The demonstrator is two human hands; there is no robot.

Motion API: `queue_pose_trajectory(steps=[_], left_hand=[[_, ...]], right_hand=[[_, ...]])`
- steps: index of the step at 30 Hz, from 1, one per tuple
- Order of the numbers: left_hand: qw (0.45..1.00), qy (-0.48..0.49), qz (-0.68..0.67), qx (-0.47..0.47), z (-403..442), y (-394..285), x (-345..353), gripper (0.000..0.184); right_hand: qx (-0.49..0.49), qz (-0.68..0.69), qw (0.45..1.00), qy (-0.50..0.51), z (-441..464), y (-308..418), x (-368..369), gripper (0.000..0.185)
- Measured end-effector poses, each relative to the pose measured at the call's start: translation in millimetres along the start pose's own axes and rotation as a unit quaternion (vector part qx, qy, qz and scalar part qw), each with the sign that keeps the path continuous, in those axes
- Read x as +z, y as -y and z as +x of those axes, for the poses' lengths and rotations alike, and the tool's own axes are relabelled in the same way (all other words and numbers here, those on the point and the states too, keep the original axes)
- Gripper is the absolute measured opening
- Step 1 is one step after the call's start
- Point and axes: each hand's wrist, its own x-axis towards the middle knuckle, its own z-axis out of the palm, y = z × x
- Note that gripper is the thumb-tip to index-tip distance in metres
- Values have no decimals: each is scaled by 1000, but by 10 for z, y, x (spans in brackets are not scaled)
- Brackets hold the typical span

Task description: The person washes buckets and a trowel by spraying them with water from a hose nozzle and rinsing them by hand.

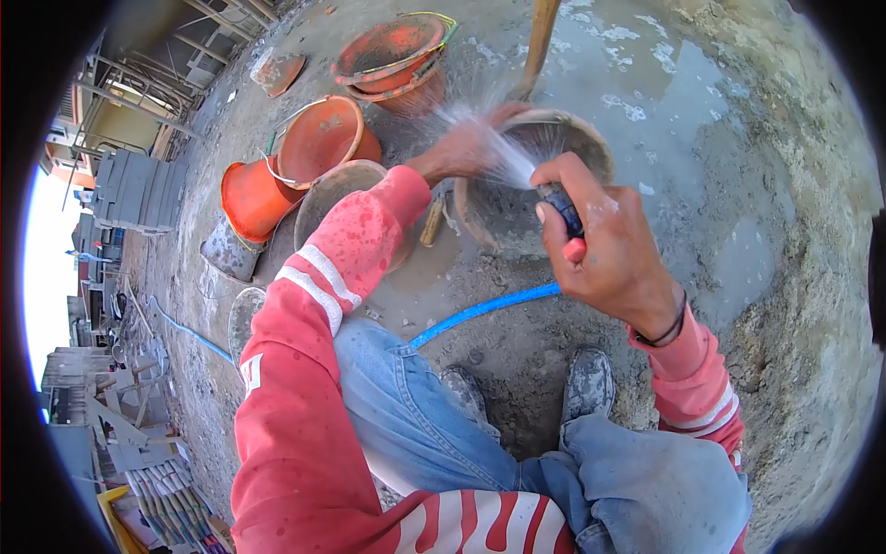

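Note:
My right hand (604,235) is closed around a dark spray nozzle (560,208), from which a white jet of water (503,152) shoots left and up. A blue hose (484,312) runs from beneath that hand toward my leg. My left hand (466,148) is stretched into the spray over the left rim of a grey muddy bucket (526,222); its fingers are blurred by water and motion, so their grip cannot be made out. A wooden handle (542,42) rises behind the bucket, its lower end near my left fingertips.
Orange buckets (328,138) lie and stand at the left, with stacked orange tubs (392,55) behind them. A short wooden handle (432,222) lies between two grey buckets. Wet cement-like mud (720,166) covers the ground. Building material (138,189) stands at the far left.

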Motion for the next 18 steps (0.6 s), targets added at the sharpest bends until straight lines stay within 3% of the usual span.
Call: queue_pose_trajectory(steps=[3,5,6,7,9,10,11,13,18], left_hand=[[997,55,23,-54,142,-226,-1,53],[958,141,202,-147,164,-171,134,49],[948,112,244,-170,166,-88,305,34],[948,108,244,-173,173,-166,334,34],[958,-58,271,-77,174,-381,405,24],[959,-72,245,-122,259,-412,429,17],[960,-69,242,-121,286,-417,406,17],[957,73,209,-188,281,-450,316,22],[974,25,179,-140,83,-273,205,16]], right_hand=[[64,-50,997,-19,22,-81,30,18],[84,-58,995,-16,-18,-140,-6,18],[112,-69,991,-13,-41,-139,-15,18],[107,-69,992,-10,-67,-90,-18,18],[139,-29,989,32,-170,26,-39,19],[141,-30,989,32,-220,57,-34,19],[129,-40,990,49,-283,85,-28,21],[125,-54,988,67,-406,133,-30,23],[107,-19,988,114,-587,217,-153,28]])
